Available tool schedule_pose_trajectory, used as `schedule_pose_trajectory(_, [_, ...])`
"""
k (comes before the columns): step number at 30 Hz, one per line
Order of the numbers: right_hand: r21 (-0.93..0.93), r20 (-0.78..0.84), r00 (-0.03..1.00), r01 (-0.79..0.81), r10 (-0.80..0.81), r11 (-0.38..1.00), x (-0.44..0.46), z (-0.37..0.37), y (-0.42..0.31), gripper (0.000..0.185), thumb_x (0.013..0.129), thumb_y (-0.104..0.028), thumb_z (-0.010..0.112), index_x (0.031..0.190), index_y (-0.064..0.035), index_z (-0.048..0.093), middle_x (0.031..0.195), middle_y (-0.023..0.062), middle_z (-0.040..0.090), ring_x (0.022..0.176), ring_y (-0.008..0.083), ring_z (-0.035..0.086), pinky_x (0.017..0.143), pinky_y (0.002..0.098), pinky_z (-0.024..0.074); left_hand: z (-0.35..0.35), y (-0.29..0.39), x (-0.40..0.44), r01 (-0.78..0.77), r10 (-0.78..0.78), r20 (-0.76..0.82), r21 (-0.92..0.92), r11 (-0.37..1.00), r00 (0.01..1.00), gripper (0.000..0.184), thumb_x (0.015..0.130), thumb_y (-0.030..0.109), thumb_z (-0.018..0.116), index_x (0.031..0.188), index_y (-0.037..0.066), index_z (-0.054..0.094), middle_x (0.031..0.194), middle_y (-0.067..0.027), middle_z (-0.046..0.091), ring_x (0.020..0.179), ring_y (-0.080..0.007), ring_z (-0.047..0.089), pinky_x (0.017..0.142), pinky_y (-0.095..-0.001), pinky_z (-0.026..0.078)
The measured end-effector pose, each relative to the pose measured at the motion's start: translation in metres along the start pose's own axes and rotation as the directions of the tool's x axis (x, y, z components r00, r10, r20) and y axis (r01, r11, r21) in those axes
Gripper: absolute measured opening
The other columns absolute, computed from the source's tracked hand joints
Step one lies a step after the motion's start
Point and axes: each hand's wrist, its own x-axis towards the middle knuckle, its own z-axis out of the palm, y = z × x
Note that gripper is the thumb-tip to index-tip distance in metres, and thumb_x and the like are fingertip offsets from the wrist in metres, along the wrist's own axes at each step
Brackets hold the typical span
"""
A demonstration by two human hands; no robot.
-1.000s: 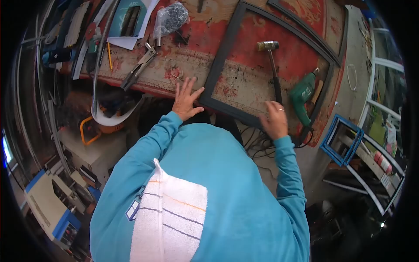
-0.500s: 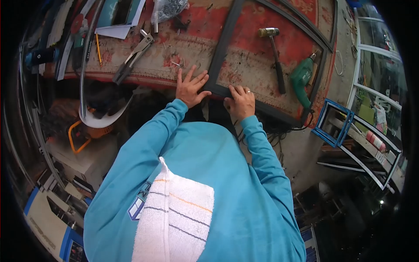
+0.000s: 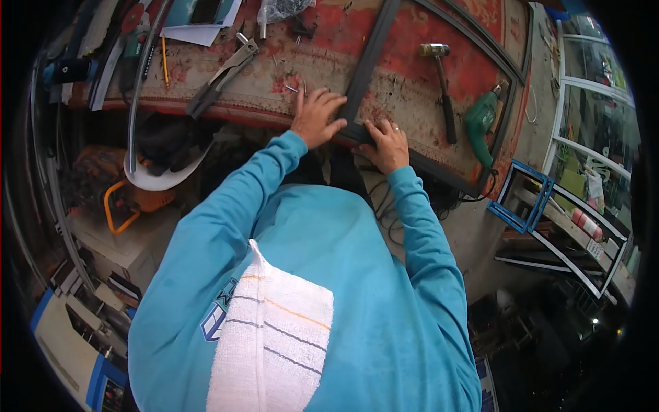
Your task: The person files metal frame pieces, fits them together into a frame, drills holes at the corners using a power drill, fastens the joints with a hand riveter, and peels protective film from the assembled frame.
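Note:
A dark grey frame [image 3: 368, 66] lies on the worn red patterned cloth of the bench. My left hand [image 3: 318, 117] is at the left side of its near corner, fingers spread, the fingertips beside or touching the frame. On the near bar, just right of that corner, my right hand [image 3: 387, 145] has its fingers bent over the edge and its thumb below. Small screws [image 3: 291, 88] lie beyond my left hand. Inside the frame are a hammer [image 3: 443, 89] and a green drill [image 3: 482, 127].
Pliers-like metal tool [image 3: 222, 77], yellow pencil [image 3: 165, 62] and a plastic bag [image 3: 285, 8] lie on the left part of the bench. A blue frame [image 3: 522, 197] stands off its right end. Cables hang below the near edge.
My right hand has moved left along the near bar to the corner and bent its fingers over it. My left hand has come up against the frame's corner. The camera view has shifted.

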Motion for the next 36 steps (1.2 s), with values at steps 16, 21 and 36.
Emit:
schedule_pose_trajectory(16, [0.071,-0.008,1.000,-0.012,0.013,0.997,0.005,0.002,0.001,0.059,0.073,-0.026,0.082,0.128,-0.0154,0.064,0.112,0.0058,0.059,0.109,0.0294,0.056,0.088,0.0422,0.0456,-0.019,0.028,0.103,0.353,-0.455,0.583,0.288,0.890,0.673,0.057,0.075,0.036,0.085,0.117,0.004,0.062,0.117,-0.0187,0.069,0.114,-0.0366,0.064,0.096,-0.0468,0.050])
schedule_pose_trajectory(21, [0.101,0.016,0.999,-0.036,0.035,0.994,0.007,0.001,-0.001,0.063,0.073,-0.023,0.082,0.132,-0.0163,0.062,0.117,0.0065,0.059,0.111,0.0304,0.056,0.090,0.0431,0.0459,-0.015,0.024,0.110,0.314,-0.437,0.596,0.305,0.899,0.673,0.059,0.074,0.036,0.086,0.117,0.004,0.062,0.117,-0.0188,0.069,0.113,-0.0371,0.064,0.096,-0.0469,0.050])
schedule_pose_trajectory(36, [-0.019,-0.027,0.987,0.160,-0.161,0.987,0.006,0.013,0.000,0.059,0.081,-0.021,0.076,0.137,-0.0286,0.060,0.130,0.0017,0.055,0.120,0.0251,0.052,0.094,0.0454,0.0415,-0.022,0.031,0.067,0.139,-0.213,0.246,0.287,0.948,0.946,0.072,0.076,0.039,0.083,0.136,0.011,0.056,0.149,-0.0132,0.047,0.136,-0.0330,0.044,0.109,-0.0594,0.036])
